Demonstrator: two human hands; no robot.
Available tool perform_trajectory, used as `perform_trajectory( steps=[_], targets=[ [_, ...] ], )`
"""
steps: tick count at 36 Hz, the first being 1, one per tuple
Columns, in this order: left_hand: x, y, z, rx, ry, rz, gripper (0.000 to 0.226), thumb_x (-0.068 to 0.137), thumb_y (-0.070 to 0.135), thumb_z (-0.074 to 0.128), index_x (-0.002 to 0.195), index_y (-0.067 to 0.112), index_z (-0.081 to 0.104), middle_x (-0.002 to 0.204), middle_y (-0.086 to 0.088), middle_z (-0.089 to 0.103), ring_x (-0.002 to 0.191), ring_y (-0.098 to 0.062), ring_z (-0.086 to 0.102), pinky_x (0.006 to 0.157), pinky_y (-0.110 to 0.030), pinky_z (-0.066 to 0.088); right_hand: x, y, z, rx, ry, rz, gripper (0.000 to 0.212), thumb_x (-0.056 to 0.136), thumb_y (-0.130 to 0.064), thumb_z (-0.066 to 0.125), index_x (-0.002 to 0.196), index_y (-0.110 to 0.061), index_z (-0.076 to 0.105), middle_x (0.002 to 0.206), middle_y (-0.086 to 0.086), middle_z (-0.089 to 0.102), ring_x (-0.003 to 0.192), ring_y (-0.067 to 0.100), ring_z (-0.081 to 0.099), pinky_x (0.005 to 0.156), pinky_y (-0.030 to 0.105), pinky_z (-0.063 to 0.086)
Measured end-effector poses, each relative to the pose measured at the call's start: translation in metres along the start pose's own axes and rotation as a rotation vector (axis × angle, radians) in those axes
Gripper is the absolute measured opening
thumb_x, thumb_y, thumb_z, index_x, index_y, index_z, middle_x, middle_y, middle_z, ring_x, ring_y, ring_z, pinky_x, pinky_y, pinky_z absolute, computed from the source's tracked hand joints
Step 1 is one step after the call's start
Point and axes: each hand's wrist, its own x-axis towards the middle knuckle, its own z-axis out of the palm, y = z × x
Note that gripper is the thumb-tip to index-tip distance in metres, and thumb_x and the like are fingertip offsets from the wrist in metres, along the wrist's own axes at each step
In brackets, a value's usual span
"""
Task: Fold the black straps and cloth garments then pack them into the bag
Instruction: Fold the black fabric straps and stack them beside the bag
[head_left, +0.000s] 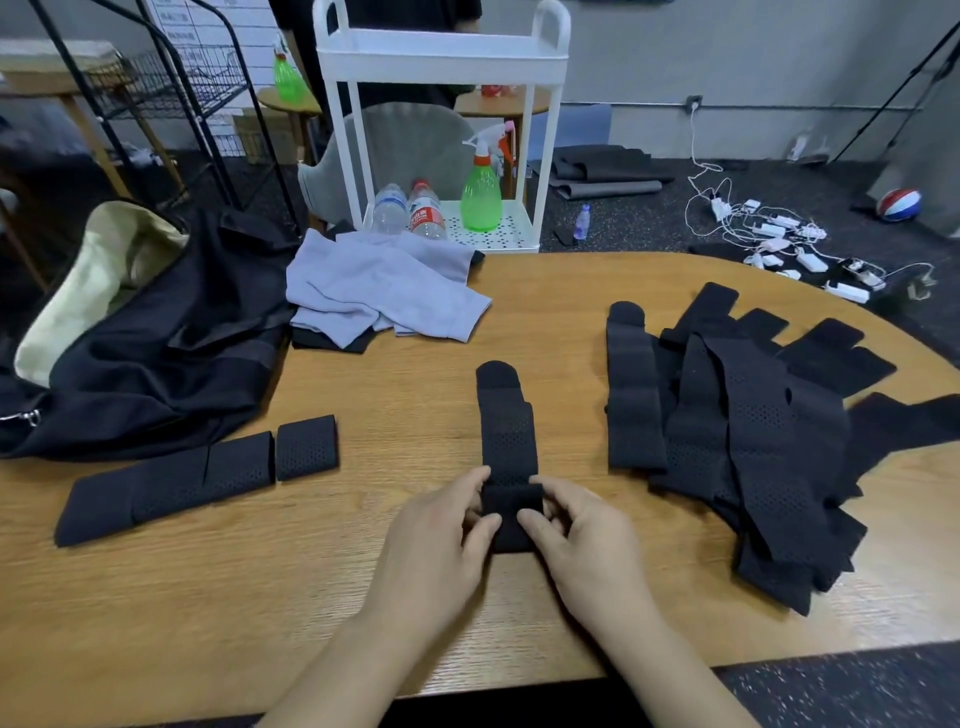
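A black perforated strap (506, 431) lies lengthwise in the middle of the wooden table (415, 395), its near end folded over. My left hand (441, 540) and my right hand (582, 540) pinch that folded end from either side. Folded black straps (197, 475) sit in a row at the left. A heap of unfolded black straps (753, 431) lies at the right. Grey cloth garments (379, 291) rest at the back of the table, over a black piece. The black bag (156, 353) with a cream lining lies open at the far left.
A white trolley (441, 62) with water bottles and a green spray bottle (480, 192) stands behind the table. A black wire rack is at the back left. Cables and chargers (779, 244) lie on the floor at the right, with a ball beyond them.
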Motion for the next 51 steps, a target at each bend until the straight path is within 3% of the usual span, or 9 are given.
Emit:
perform_trajectory(
  steps=[14,17,20,24,29,35,41,48,51],
  targets=[
    [0.018,0.010,0.000,0.067,0.028,-0.082,0.030,0.095,0.030,0.060,0.124,0.024,0.056,0.103,0.008,0.068,0.098,-0.012,0.064,0.088,-0.034,0.051,0.005,-0.011,0.002,-0.201,0.043,0.036,0.038,0.094,-0.034,0.059,0.130,-0.023,0.055,0.091,-0.009,0.052,0.079,0.012,0.050,0.067,0.025,0.035],
    [0.015,0.012,0.001,0.120,0.062,-0.020,0.021,0.096,0.031,0.056,0.116,0.026,0.052,0.102,0.010,0.061,0.092,-0.011,0.060,0.076,-0.028,0.050,0.003,-0.014,0.002,-0.164,0.069,0.038,0.035,0.094,-0.036,0.060,0.125,-0.027,0.046,0.092,-0.010,0.056,0.080,0.013,0.056,0.066,0.027,0.040],
    [0.007,0.010,0.004,0.246,0.060,0.074,0.012,0.094,0.022,0.058,0.106,0.024,0.057,0.102,0.010,0.053,0.083,-0.010,0.053,0.057,-0.013,0.032,-0.002,-0.015,0.003,-0.227,0.110,-0.024,0.029,0.093,-0.038,0.059,0.113,-0.029,0.041,0.090,-0.013,0.050,0.075,0.013,0.056,0.060,0.028,0.041],
    [0.006,-0.004,0.016,0.294,0.205,0.333,0.024,0.087,0.017,0.045,0.092,0.016,0.068,0.094,0.007,0.062,0.090,-0.015,0.056,0.074,-0.022,0.040,-0.005,-0.007,0.012,-0.476,0.261,-0.218,0.026,0.075,-0.030,0.078,0.084,-0.020,0.055,0.078,-0.003,0.050,0.058,0.015,0.051,0.044,0.018,0.020],
    [0.001,-0.008,0.007,0.281,0.101,0.380,0.030,0.089,0.032,0.049,0.103,0.018,0.071,0.104,0.009,0.066,0.104,-0.012,0.055,0.094,-0.025,0.034,-0.001,0.001,0.015,-0.552,0.365,-0.410,0.010,0.081,-0.015,0.071,0.080,-0.017,0.061,0.085,0.000,0.052,0.069,0.020,0.050,0.056,0.027,0.031],
    [-0.001,-0.012,-0.003,0.305,-0.025,0.412,0.040,0.080,0.046,0.055,0.104,0.019,0.072,0.105,0.010,0.065,0.106,-0.011,0.056,0.097,-0.026,0.036,-0.007,0.009,0.011,-0.458,0.176,-0.515,0.024,0.090,-0.024,0.046,0.094,-0.017,0.069,0.102,-0.005,0.063,0.091,0.017,0.059,0.080,0.026,0.042],
    [-0.005,-0.012,-0.016,0.305,-0.097,0.458,0.034,0.072,0.040,0.056,0.099,0.023,0.069,0.097,0.013,0.063,0.094,-0.010,0.057,0.087,-0.028,0.046,-0.028,0.017,-0.006,-0.289,-0.030,-0.466,0.044,0.076,-0.030,0.053,0.115,-0.016,0.068,0.122,-0.006,0.062,0.113,0.009,0.055,0.093,0.027,0.047],
    [-0.008,-0.013,-0.009,0.130,-0.009,0.315,0.024,0.084,0.035,0.050,0.102,0.028,0.066,0.098,0.017,0.067,0.095,-0.007,0.060,0.085,-0.034,0.053,-0.022,0.015,-0.002,-0.035,0.031,-0.236,0.034,0.082,-0.021,0.057,0.114,-0.028,0.069,0.102,-0.017,0.064,0.098,-0.001,0.055,0.085,0.005,0.037],
    [-0.006,-0.008,-0.006,0.030,0.031,0.178,0.017,0.090,0.039,0.050,0.101,0.033,0.062,0.090,0.017,0.066,0.086,-0.008,0.060,0.078,-0.036,0.050,-0.017,0.012,0.002,0.047,0.080,-0.156,0.031,0.085,-0.027,0.059,0.114,-0.028,0.070,0.102,-0.018,0.067,0.099,0.002,0.060,0.086,0.016,0.044]
  ],
)
